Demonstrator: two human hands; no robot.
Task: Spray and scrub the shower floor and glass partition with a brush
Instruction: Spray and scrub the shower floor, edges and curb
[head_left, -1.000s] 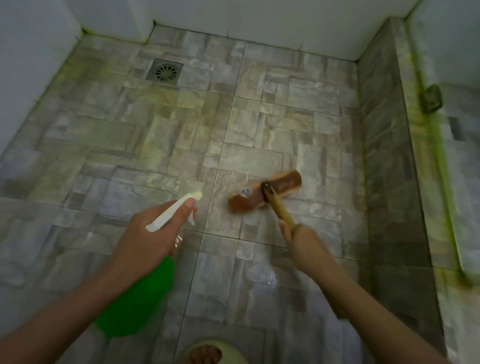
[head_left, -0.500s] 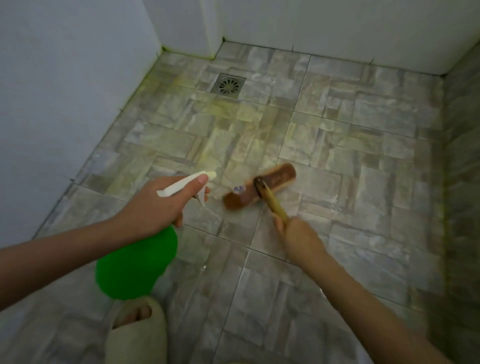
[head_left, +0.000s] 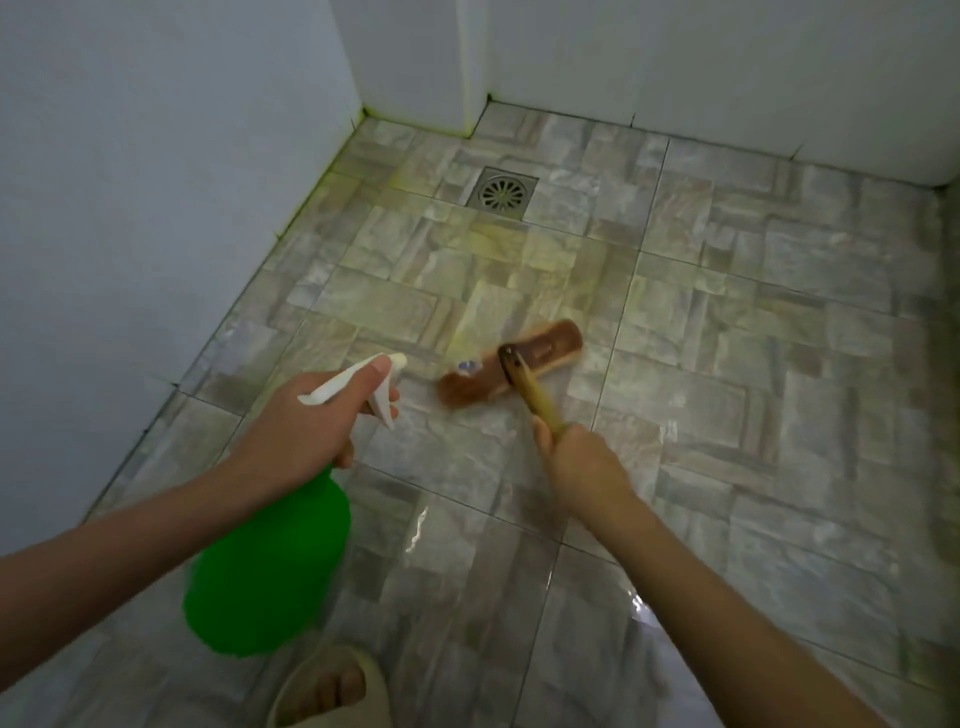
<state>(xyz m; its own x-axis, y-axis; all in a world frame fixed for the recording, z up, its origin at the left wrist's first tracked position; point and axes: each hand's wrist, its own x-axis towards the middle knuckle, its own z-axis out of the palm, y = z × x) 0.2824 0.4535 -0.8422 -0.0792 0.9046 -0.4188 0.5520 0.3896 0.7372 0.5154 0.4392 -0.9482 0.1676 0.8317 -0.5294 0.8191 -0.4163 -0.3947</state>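
Left hand (head_left: 306, 421), lower centre-left: fingers curled round the neck of a green spray bottle (head_left: 270, 566), forefinger lying along the top of its white trigger head (head_left: 353, 384). The nozzle points toward the upper right and the bottle body hangs below the wrist.

Right hand (head_left: 582, 462), centre: closed in a fist round the yellowish wooden handle (head_left: 537, 400) of a scrub brush (head_left: 511, 371). The brush head is brown and oblong. It sits on the shower floor (head_left: 727, 415) at centre frame, lying aslant and slightly blurred.

Floor: grey stone-pattern tiles with a wet sheen at lower centre. A yellow-green tint shows between the brush and the drain (head_left: 502, 193), and along the wall base at upper left. The drain is square metal, upper centre.

White walls (head_left: 130, 208) at left and top.

Beige slipper (head_left: 332, 691) with toes showing, bottom edge, below the bottle.
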